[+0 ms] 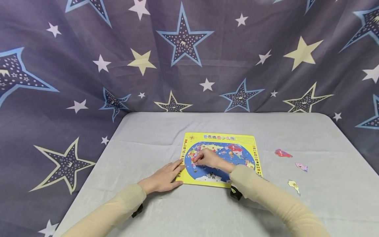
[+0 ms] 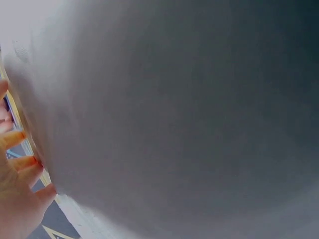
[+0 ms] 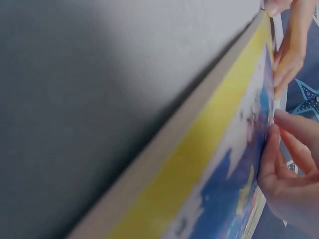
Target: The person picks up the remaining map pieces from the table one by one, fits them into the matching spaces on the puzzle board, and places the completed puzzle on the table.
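Observation:
A yellow-bordered world map puzzle board (image 1: 207, 183) lies on the table, its blue oval map filled with colourful land shapes. My left hand (image 1: 162, 177) rests flat at its left edge, fingers spread and touching the border; the left wrist view shows those fingertips (image 2: 31, 162) along the edge. Over the left part of the map, my right hand (image 1: 209, 158) has thumb and index finger brought together, pinching a small puzzle piece mostly hidden by the fingers. In the right wrist view the right fingertips (image 3: 273, 137) are right at the board's surface.
Loose puzzle pieces lie right of the board: a red one (image 1: 283, 153), a purple one (image 1: 301, 167) and a pale yellow one (image 1: 294, 186). The right sleeve (image 1: 266, 194) crosses the board's lower right corner. A star-patterned curtain (image 1: 207, 72) hangs behind the grey-clothed table (image 1: 142, 138).

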`<state>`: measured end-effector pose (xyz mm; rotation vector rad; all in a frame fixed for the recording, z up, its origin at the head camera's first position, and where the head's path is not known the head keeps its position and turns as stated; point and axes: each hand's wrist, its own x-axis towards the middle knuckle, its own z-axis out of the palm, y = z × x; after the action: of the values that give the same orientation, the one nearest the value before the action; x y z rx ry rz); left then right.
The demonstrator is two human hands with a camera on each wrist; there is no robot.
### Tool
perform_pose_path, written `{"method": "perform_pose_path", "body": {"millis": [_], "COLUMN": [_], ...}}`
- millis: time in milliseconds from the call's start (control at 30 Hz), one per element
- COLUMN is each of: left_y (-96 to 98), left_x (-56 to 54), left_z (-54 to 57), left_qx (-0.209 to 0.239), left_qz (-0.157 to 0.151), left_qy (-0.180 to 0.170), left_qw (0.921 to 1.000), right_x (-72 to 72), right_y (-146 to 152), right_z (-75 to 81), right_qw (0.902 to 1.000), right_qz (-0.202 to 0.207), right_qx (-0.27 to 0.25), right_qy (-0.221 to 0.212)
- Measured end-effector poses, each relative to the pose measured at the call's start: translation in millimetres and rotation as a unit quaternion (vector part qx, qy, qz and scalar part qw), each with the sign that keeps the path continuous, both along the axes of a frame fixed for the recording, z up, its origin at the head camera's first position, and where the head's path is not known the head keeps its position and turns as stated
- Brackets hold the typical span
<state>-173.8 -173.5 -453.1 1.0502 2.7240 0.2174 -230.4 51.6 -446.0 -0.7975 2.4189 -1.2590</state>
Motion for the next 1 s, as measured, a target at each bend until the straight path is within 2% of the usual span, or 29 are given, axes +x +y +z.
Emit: {"method": "perform_pose_path", "body": {"millis": [133, 233, 467, 867, 1000], "left_y": [0.2, 0.4, 1.3, 1.7, 1.9], "left_x": [0.4, 1.2, 1.1, 0.6, 0.5], "left_z": [1.2, 2.4, 3.8, 4.0, 3.7], "left_qx": [-0.001, -0.005, -0.012, -0.022, -0.023], "left_qz": [0.002, 0.003, 0.004, 0.005, 0.007], "left_qy": [-0.006, -0.008, -0.013, -0.015, -0.017], "left_qw": [1.0, 1.0, 0.9998, 0.9996, 0.9996], "right_x": [-1.2, -0.7, 4.8, 13.8, 18.7], "right_y": [6.1, 11.1, 29.2, 70.0, 82.5], "right_z": [7.4, 17.5, 35.5, 39.4, 41.5], "right_qw": [0.9987, 0.9976, 0.9985, 0.9993, 0.999], "right_qz": [0.023, 0.042, 0.043, 0.034, 0.02], "right_qx": [-0.021, -0.029, -0.017, 0.013, 0.024], "right_qy": [-0.039, -0.047, -0.028, 0.004, 0.032]}}
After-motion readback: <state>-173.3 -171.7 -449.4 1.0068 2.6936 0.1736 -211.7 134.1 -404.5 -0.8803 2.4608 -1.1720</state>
